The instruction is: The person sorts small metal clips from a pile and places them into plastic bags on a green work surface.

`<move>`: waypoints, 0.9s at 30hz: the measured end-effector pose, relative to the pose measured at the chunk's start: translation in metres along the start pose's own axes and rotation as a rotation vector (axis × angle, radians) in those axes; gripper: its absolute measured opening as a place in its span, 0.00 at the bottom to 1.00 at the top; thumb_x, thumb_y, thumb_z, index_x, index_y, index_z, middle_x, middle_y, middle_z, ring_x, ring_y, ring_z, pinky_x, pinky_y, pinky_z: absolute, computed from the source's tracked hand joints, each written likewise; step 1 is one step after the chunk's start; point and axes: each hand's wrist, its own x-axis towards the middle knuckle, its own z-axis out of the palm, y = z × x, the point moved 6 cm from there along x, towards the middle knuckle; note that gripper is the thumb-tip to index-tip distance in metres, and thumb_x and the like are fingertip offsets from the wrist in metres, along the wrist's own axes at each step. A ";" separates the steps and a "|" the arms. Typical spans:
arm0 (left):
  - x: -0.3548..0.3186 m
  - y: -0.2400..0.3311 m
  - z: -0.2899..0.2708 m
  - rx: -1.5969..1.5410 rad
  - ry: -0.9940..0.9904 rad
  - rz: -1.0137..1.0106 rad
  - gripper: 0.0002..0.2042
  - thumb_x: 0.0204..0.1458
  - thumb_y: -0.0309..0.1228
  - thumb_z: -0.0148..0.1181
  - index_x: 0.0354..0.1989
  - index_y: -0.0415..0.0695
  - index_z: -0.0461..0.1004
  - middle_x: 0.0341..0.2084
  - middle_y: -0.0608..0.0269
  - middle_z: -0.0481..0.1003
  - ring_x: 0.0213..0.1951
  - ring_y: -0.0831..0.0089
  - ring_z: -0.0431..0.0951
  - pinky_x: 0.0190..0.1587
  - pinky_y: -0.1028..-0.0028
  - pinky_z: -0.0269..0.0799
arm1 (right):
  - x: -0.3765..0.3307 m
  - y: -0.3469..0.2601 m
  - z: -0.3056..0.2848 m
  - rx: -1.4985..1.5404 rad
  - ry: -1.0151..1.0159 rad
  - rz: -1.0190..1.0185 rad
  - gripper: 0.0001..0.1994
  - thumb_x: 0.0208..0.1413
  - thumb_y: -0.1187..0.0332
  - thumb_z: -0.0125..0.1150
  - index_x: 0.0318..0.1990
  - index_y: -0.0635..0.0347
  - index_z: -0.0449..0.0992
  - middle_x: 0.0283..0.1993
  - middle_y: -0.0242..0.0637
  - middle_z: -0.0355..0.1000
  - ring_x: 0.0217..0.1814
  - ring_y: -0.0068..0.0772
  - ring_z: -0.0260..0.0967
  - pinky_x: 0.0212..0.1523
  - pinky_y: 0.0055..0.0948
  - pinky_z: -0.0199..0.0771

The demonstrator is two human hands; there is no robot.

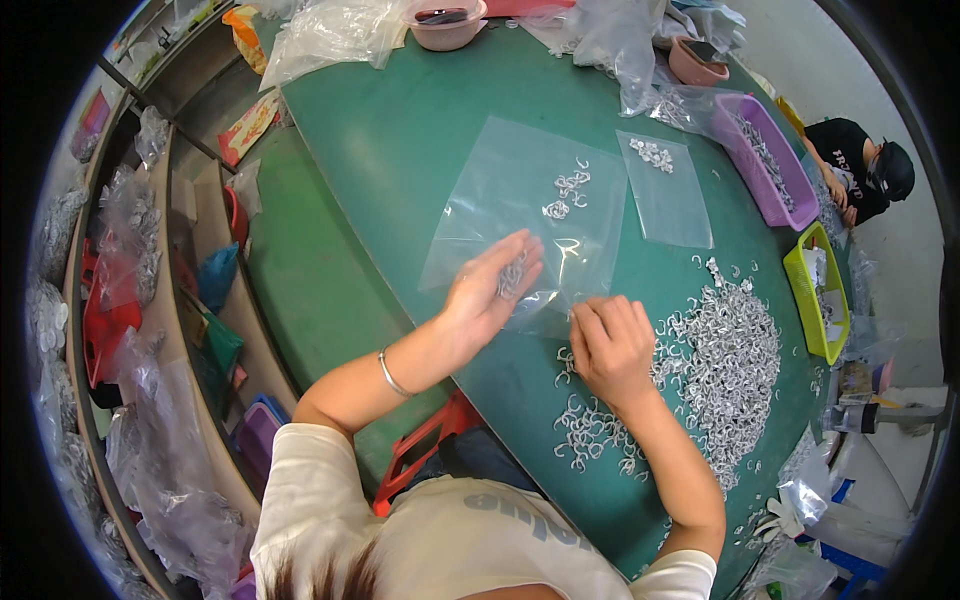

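My left hand point(490, 285) is cupped palm up over a large clear plastic bag point(490, 180), and several small silver C-shaped metal pieces point(512, 275) lie in its palm. More of the same pieces point(568, 190) rest on the bag farther up. My right hand point(612, 345) is closed with its fingertips pinched together, just by the bag's near right corner; what it holds, if anything, is hidden. A big heap of the C-shaped pieces point(730, 360) spreads over the green table to the right of that hand, with a looser scatter point(595, 430) below it.
A smaller clear bag point(670, 205) with white-silver parts lies beyond the heap. Purple point(755, 180) and yellow-green baskets point(815, 290) line the right edge, where another person point(850, 165) sits. Pink bowls point(446, 30) and plastic bags stand at the back. Cluttered shelves point(160, 300) are on the left.
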 end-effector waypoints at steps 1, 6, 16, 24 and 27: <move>0.007 0.004 0.003 -0.007 0.010 0.007 0.19 0.57 0.27 0.50 0.55 0.33 0.61 0.51 0.51 0.68 0.50 0.66 0.71 0.56 0.69 0.68 | 0.000 -0.003 0.001 0.019 -0.002 -0.011 0.08 0.38 0.77 0.60 0.30 0.63 0.72 0.29 0.36 0.67 0.28 0.34 0.64 0.27 0.31 0.60; 0.036 0.032 0.041 0.463 -0.362 0.178 0.22 0.51 0.24 0.51 0.57 0.38 0.62 0.58 0.52 0.61 0.60 0.59 0.61 0.57 0.66 0.61 | 0.002 -0.014 -0.001 0.111 -0.007 -0.030 0.07 0.40 0.79 0.61 0.30 0.64 0.72 0.27 0.35 0.67 0.25 0.35 0.63 0.25 0.31 0.59; 0.047 0.012 0.067 2.028 -0.435 1.369 0.18 0.47 0.24 0.58 0.48 0.43 0.69 0.56 0.52 0.61 0.56 0.51 0.63 0.56 0.63 0.62 | 0.003 -0.018 0.017 0.181 -0.032 -0.054 0.06 0.38 0.78 0.63 0.26 0.64 0.72 0.24 0.35 0.64 0.24 0.33 0.62 0.25 0.30 0.59; 0.065 0.046 0.052 1.825 -0.417 1.187 0.17 0.45 0.19 0.56 0.46 0.42 0.70 0.40 0.52 0.67 0.42 0.53 0.69 0.45 0.63 0.68 | -0.003 -0.014 0.021 0.186 -0.051 -0.036 0.06 0.39 0.77 0.63 0.26 0.64 0.72 0.22 0.34 0.63 0.24 0.32 0.61 0.25 0.29 0.58; 0.081 0.067 0.040 1.292 -0.205 0.812 0.11 0.52 0.21 0.50 0.44 0.41 0.72 0.42 0.54 0.71 0.41 0.63 0.74 0.43 0.74 0.71 | -0.006 -0.014 0.022 0.200 -0.058 -0.037 0.06 0.39 0.77 0.63 0.26 0.64 0.72 0.22 0.34 0.63 0.24 0.32 0.61 0.24 0.29 0.58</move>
